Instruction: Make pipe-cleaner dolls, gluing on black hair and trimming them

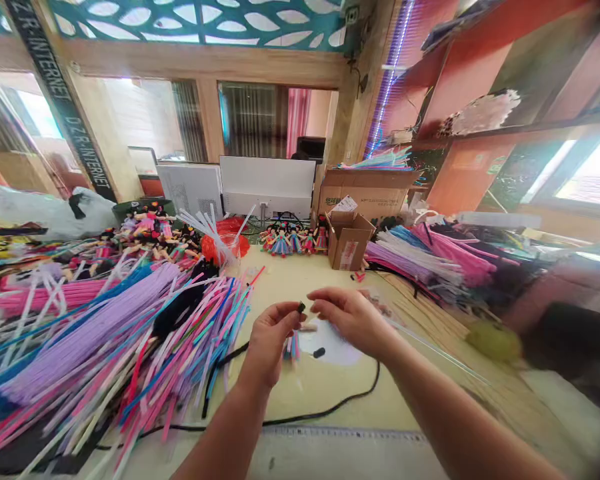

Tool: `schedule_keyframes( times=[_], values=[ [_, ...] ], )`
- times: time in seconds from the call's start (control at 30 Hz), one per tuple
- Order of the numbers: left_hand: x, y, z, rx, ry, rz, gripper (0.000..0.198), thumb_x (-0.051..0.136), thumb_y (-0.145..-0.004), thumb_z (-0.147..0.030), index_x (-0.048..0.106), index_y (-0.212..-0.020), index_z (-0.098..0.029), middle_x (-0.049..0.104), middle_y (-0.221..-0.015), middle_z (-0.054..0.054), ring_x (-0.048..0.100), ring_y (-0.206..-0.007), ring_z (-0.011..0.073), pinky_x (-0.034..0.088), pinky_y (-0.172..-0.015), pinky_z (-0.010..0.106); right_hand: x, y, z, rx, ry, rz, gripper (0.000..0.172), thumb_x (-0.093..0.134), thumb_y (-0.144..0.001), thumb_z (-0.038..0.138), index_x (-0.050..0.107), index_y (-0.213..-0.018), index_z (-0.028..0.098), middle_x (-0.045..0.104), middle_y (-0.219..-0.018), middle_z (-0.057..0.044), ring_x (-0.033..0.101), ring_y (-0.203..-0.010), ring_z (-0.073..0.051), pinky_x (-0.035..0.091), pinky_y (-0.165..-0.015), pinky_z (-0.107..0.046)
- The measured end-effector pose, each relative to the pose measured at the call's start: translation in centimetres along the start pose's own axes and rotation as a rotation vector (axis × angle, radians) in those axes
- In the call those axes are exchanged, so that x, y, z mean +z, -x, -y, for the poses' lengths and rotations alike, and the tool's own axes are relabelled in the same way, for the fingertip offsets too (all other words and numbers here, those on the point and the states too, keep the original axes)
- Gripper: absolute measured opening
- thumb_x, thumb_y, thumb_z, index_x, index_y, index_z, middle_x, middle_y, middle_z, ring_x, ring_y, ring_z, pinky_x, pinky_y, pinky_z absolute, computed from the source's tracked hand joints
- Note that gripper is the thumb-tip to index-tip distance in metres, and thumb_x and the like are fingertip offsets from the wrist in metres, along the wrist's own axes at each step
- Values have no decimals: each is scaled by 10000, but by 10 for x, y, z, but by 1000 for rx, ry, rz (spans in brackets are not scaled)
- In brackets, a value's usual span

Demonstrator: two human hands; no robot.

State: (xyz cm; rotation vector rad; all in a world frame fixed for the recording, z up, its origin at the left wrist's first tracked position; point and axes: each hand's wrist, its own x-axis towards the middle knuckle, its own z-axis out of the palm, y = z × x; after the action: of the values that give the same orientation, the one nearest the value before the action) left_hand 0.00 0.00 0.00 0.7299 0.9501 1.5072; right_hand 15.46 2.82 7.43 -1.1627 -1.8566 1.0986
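My left hand (pixel 275 333) pinches a small black fuzzy piece (pixel 301 307) between thumb and forefinger. Just to its right, my right hand (pixel 347 313) has thumb and forefinger slightly apart, and I see nothing between them. Below the hands, a small beige piece (pixel 309 327) and a blue, pink and white striped piece (pixel 293 348) show partly from behind my left hand. A short black fuzzy piece (pixel 319 353) lies at the edge of a whitish round patch (pixel 343 350) on the table. A long black cord-like strand (pixel 325 415) curves across the tabletop in front of me.
Bundles of coloured pipe cleaners (pixel 95 327) cover the left side, with more bundles (pixel 430 253) at the right. Small dolls (pixel 283 241) stand at the back, beside an open cardboard box (pixel 350 243). A ruler strip (pixel 345 435) runs along the front. Behind stands a monitor (pixel 267 183).
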Motion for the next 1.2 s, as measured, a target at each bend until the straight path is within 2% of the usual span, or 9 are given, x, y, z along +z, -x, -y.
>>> schedule_keyframes(
  times=[0.13,0.23,0.4,0.6,0.73,0.87,1.03,1.1,1.2],
  values=[
    [14,21,-1,85,-66,38,296,769,-693,-264,617,-922,-154,697,-730,6,638,-724,120,421,-688,233,8,24,-17,45,-221,-20,281,612,-799,390,714,-919,158,676,-756,-22,535,-624,-116,424,-582,-256],
    [22,33,-1,128,-125,48,285,765,-701,-257,615,-923,-158,690,-734,1,639,-748,126,435,-709,239,8,34,-22,39,-331,-44,251,693,-727,389,706,-841,165,676,-730,-12,508,-597,-105,398,-562,-248],
    [30,44,1,100,-257,95,242,759,-705,-304,680,-858,-133,702,-755,36,604,-711,127,453,-701,253,5,42,-23,1,-359,-80,168,702,-692,332,654,-689,171,610,-601,27,456,-539,-90,351,-531,-245],
    [32,39,2,106,-373,126,199,734,-722,-331,691,-759,-140,698,-710,37,572,-675,125,437,-677,249,-3,33,-13,5,-365,-131,183,699,-661,344,637,-681,173,559,-580,38,442,-512,-86,354,-499,-235],
    [29,21,-1,99,-313,111,212,749,-695,-337,683,-756,-145,697,-704,33,551,-664,118,428,-683,244,-34,-13,6,-54,-177,-305,228,676,-683,405,645,-729,184,540,-567,41,458,-493,-94,387,-480,-232],
    [18,-2,-4,49,-285,74,253,753,-685,-364,682,-783,-142,697,-710,47,548,-671,127,429,-698,250,-87,-89,9,-29,22,-497,189,646,-723,360,667,-776,180,570,-590,33,456,-490,-93,382,-486,-232],
    [-4,-24,4,-29,-309,55,251,733,-709,-391,677,-756,-151,684,-734,43,522,-659,119,408,-677,234,-147,-187,-20,89,346,-693,134,674,-699,297,704,-715,167,642,-625,-12,580,-595,-159,444,-591,-276],
    [-13,-29,9,-83,-275,13,268,734,-705,-416,675,-754,-159,674,-718,32,502,-629,111,393,-637,224,-162,-220,-35,136,470,-726,129,695,-684,292,723,-724,173,688,-696,-40,636,-702,-203,474,-662,-299],
    [-25,-33,15,-168,-257,23,336,771,-663,-473,674,-740,-161,675,-695,33,490,-600,112,383,-596,223,-176,-261,-55,205,626,-731,167,720,-681,320,744,-779,187,728,-816,-70,667,-830,-246,500,-731,-323]
  ],
)
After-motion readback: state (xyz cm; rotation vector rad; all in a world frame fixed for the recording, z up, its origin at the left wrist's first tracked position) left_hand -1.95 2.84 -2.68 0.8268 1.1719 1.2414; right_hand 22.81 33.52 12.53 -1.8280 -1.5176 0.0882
